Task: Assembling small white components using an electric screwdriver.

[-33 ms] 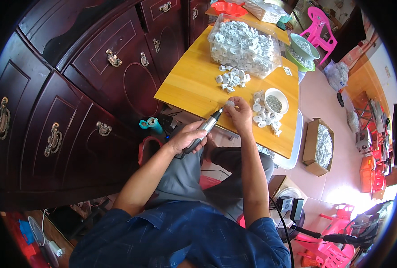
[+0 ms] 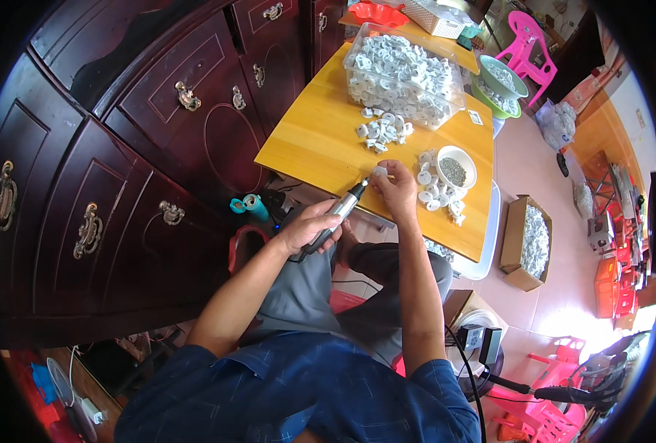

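My left hand point(image 2: 308, 227) is wrapped round a silver and black electric screwdriver point(image 2: 349, 199), its tip slanting up and to the right. At the table's near edge, my right hand point(image 2: 399, 195) pinches a small white plastic part point(image 2: 379, 171) right by that tip. Whether tip and part touch is too small to tell. Just right of this hand lie several loose white parts point(image 2: 433, 193), beside a white bowl point(image 2: 470, 176) of small metal screws point(image 2: 453, 171). Farther back is another small pile of white parts point(image 2: 384, 131).
A clear plastic bin point(image 2: 457, 100) full of white parts stands at the back of the yellow wooden table point(image 2: 306, 144). Dark wooden cabinets point(image 2: 158, 118) line the left. On the floor at right sits a cardboard box point(image 2: 516, 235) of white parts. Basins point(image 2: 520, 88) stand behind the table.
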Tool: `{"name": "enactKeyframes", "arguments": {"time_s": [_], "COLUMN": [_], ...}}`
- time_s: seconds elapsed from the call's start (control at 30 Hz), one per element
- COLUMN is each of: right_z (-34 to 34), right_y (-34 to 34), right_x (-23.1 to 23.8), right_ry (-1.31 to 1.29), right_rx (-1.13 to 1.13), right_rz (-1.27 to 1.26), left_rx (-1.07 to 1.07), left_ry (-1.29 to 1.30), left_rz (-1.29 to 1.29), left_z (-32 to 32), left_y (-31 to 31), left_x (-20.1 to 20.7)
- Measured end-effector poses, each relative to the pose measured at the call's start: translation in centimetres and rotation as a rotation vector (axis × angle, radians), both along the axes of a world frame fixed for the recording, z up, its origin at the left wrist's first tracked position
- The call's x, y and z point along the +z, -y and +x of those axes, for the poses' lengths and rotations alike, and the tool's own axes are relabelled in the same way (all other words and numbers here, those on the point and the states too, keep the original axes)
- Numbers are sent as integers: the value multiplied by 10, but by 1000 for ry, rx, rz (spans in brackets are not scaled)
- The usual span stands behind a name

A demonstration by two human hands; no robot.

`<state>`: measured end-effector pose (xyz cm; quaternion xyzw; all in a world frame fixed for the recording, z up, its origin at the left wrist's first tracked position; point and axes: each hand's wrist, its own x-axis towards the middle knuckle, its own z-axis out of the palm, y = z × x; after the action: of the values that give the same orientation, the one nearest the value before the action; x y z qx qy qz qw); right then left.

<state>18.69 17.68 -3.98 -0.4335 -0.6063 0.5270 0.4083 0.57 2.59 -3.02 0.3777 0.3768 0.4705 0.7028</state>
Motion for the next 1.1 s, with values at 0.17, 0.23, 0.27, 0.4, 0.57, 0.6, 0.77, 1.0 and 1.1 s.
{"name": "enactKeyframes", "arguments": {"time_s": [0.17, 0.23, 0.27, 0.4, 0.57, 0.6, 0.77, 1.0, 1.1], "right_z": [0, 0, 0, 0, 1, 1, 1, 2, 4], "right_y": [-1, -2, -3, -6, -7, -7, -4, -5, -9], "right_x": [-4, -7, -8, -15, -14, -14, -12, -8, -2], "right_ry": [-55, -81, -81, -76, -70, -76, -4, -67, 138], "right_rx": [-2, -6, -5, -3, 16, 25, 33, 20, -75], "right_rz": [12, 12, 16, 17, -3, -9, 34, -33, 136], "left_rx": [2, -1, -3, -4, -10, -11, -14, 10, 24], "left_ry": [10, 16, 19, 18, 28, 34, 28, 27, 11], "left_rz": [5, 0, -2, -8, -21, -16, -15, -14, -18], "left_z": [1, 0, 0, 0, -1, 0, 2, 1, -1], "left_y": [0, 0, 0, 0, 1, 1, -1, -1, -1], "left_x": [2, 2, 1, 0, 0, -1, -1, -3, -5]}}
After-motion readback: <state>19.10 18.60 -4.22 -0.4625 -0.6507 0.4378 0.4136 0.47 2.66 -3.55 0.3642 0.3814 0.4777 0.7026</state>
